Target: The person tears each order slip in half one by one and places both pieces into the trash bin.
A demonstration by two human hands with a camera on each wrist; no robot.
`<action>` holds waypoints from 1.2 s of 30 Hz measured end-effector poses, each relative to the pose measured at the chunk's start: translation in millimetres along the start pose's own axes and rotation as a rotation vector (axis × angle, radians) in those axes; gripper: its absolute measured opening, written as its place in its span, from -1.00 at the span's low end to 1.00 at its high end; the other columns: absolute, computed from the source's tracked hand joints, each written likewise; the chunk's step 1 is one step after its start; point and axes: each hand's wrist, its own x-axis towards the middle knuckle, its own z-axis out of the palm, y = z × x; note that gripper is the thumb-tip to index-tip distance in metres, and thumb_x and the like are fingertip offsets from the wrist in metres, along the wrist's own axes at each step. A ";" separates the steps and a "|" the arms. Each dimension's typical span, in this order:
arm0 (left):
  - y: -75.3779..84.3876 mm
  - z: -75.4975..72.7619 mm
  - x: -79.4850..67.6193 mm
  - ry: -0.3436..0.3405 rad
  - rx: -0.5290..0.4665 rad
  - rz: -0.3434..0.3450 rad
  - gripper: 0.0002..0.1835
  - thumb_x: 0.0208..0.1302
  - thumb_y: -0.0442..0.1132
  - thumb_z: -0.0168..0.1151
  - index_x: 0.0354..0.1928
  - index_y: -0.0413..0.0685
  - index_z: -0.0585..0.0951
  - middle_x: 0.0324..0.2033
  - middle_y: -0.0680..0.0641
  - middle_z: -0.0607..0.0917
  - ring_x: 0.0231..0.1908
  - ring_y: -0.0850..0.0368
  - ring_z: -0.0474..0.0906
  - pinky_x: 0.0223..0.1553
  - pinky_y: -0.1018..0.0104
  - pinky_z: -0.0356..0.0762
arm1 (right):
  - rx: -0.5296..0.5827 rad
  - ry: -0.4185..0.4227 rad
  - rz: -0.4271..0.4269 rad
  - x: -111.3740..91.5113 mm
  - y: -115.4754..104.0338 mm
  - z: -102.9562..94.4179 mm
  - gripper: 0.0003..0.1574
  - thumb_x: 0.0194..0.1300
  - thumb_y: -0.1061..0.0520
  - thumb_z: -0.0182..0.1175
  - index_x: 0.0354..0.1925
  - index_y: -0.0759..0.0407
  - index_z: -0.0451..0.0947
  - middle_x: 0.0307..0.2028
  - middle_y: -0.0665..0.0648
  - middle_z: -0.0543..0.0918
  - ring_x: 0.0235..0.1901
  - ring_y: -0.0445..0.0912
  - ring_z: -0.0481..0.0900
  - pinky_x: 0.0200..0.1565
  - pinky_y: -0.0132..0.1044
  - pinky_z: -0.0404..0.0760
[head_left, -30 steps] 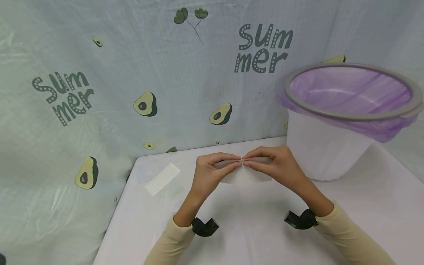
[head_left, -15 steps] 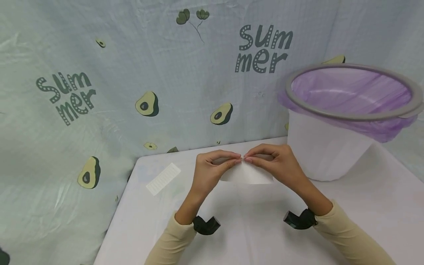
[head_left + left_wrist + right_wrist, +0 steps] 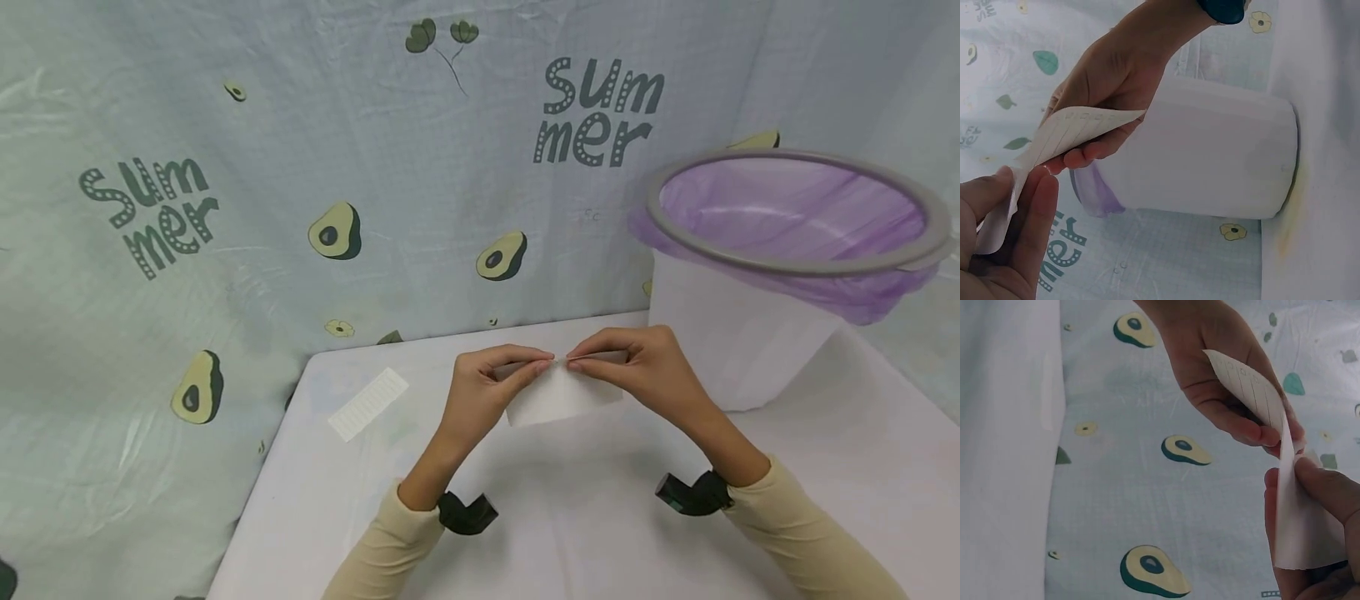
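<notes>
Between both hands is a white sheet of paper (image 3: 562, 402), held near its upper edge above the table. My left hand (image 3: 483, 387) pinches it left of the middle between thumb and fingers. A short gap away, my right hand (image 3: 648, 367) pinches the same edge on the right. Ruled lines run across one face of the paper (image 3: 1079, 131) in the left wrist view. Its other face, seen at the right wrist, looks plain, and the paper (image 3: 1304, 531) bends sharply between the two pinches. Fingers hide parts of the upper edge.
A narrow lined paper strip (image 3: 367, 404) lies flat on the white-covered table (image 3: 540, 533), left of the hands. Close to the right hand stands a white bin (image 3: 720, 333) with a purple liner (image 3: 795, 200) and grey rim. A printed curtain (image 3: 420, 167) hangs behind.
Both hands have shifted slightly right, the right one further, so their fingertips stand a little more apart. The paper's lower edge now slants up to the right.
</notes>
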 end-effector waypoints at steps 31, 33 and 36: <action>-4.7 4.0 2.9 0.099 -0.034 -0.018 -0.89 0.23 -0.39 0.44 -0.21 -0.23 0.81 -0.25 -0.10 0.83 -0.20 0.08 0.77 -0.28 0.37 0.68 | 0.078 0.027 -0.038 -4.6 6.2 -13.9 -0.74 0.10 0.43 0.46 -0.27 0.13 0.82 -0.32 0.01 0.82 -0.32 -0.23 0.78 -0.31 -0.43 0.70; -5.5 1.7 2.6 0.114 -0.036 -0.029 -0.89 0.23 -0.39 0.45 -0.21 -0.22 0.82 -0.25 -0.08 0.83 -0.20 0.08 0.76 -0.29 0.40 0.66 | 0.083 0.040 -0.025 -6.1 8.1 -16.8 -0.73 0.10 0.45 0.45 -0.27 0.15 0.81 -0.31 0.03 0.82 -0.33 -0.22 0.78 -0.32 -0.43 0.71; -6.6 -0.8 2.5 0.121 -0.034 -0.040 -0.89 0.23 -0.38 0.45 -0.21 -0.20 0.82 -0.25 -0.07 0.83 -0.18 0.07 0.75 -0.23 0.40 0.66 | 0.095 0.038 -0.007 -7.3 10.4 -19.9 -0.73 0.10 0.46 0.44 -0.26 0.17 0.80 -0.30 0.06 0.81 -0.34 -0.21 0.78 -0.34 -0.42 0.71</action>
